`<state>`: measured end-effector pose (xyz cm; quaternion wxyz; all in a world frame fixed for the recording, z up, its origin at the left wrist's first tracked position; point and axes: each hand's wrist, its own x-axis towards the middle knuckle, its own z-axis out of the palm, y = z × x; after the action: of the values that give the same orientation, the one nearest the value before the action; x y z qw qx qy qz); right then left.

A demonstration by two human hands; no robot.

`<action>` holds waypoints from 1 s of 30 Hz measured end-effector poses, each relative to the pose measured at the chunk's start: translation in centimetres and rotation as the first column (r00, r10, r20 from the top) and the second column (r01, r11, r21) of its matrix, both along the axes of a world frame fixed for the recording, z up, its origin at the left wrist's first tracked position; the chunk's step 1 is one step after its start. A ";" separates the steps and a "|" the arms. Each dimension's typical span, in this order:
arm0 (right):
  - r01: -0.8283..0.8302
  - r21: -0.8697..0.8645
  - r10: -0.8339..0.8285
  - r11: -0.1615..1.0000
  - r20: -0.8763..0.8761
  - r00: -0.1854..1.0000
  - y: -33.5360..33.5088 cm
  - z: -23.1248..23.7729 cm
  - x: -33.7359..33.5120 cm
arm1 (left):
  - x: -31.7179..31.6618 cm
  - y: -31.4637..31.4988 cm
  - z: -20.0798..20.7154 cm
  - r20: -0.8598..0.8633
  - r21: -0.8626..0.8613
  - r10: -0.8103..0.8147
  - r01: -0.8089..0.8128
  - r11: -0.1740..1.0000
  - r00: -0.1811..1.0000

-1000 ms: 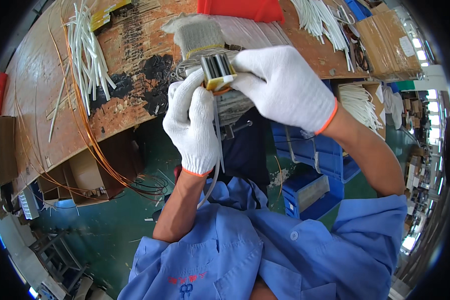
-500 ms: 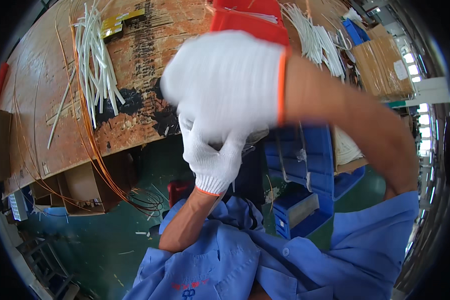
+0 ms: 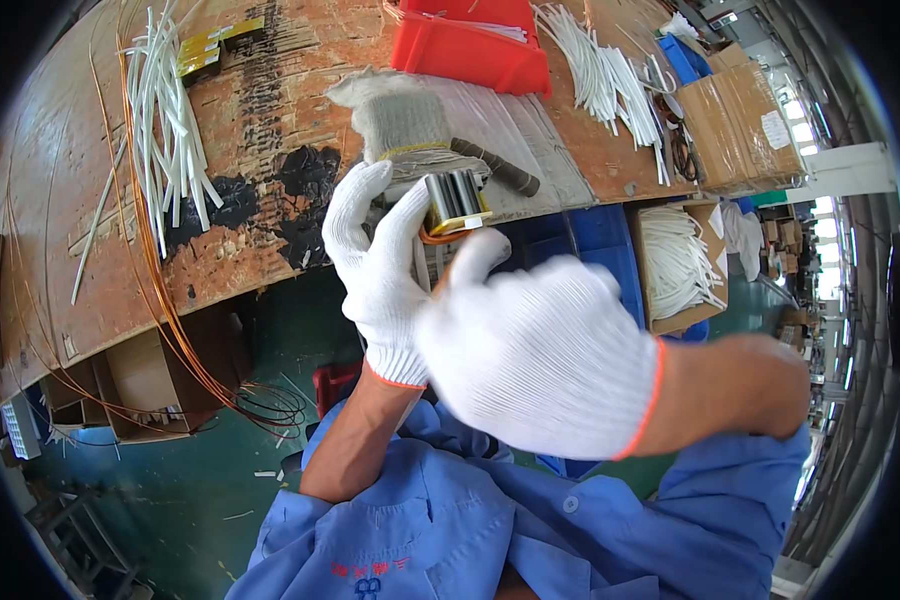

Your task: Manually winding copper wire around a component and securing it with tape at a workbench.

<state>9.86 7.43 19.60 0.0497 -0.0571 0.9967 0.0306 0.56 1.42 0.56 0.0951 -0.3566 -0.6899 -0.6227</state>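
My left hand (image 3: 375,260), in a white knitted glove, is beside a small block (image 3: 457,202) with dark cylinders in a yellow frame and copper-coloured wire at its base. Its extended thumb and finger frame the block's left side, and it appears to grip the block; the contact is partly hidden. Lower and to the right, my gloved right hand (image 3: 540,355) is closed and motion-blurred, its thumb side near the block's lower edge. What its fingers hold is hidden. Behind the block are a grey cloth-covered pad (image 3: 405,120) and a dark rod (image 3: 495,167).
A red bin (image 3: 470,50) stands at the back of the worn wooden table (image 3: 290,70). White tubes (image 3: 170,130) and copper wires (image 3: 145,200) lie left. More white tubes (image 3: 610,80) and a cardboard box (image 3: 735,125) are right. Below the table edge sits an open carton (image 3: 680,265) of white pieces.
My right hand has swung down and to the right from above my left hand, uncovering the block, the pad and the rod. The view has shifted slightly.
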 end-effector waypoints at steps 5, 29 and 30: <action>-0.346 -0.130 0.350 0.929 0.011 0.937 7.7 -0.6 -10.6 | 0.6 -0.2 1.4 0.454 0.238 -0.187 0.084 0.968 0.871; 0.351 -0.513 -0.294 0.783 0.191 0.936 12.1 -2.6 -2.2 | -1.1 0.1 0.7 0.027 0.145 -0.130 0.125 0.982 0.991; -0.033 -0.305 0.010 0.952 -0.078 0.997 11.1 -3.6 1.2 | -1.1 0.4 0.8 -0.032 0.119 -0.128 0.130 0.984 0.991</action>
<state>11.02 18.48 16.02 0.0021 -0.0738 0.9899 -0.1213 -0.53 1.80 1.38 0.0843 -0.4017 -0.6254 -0.6637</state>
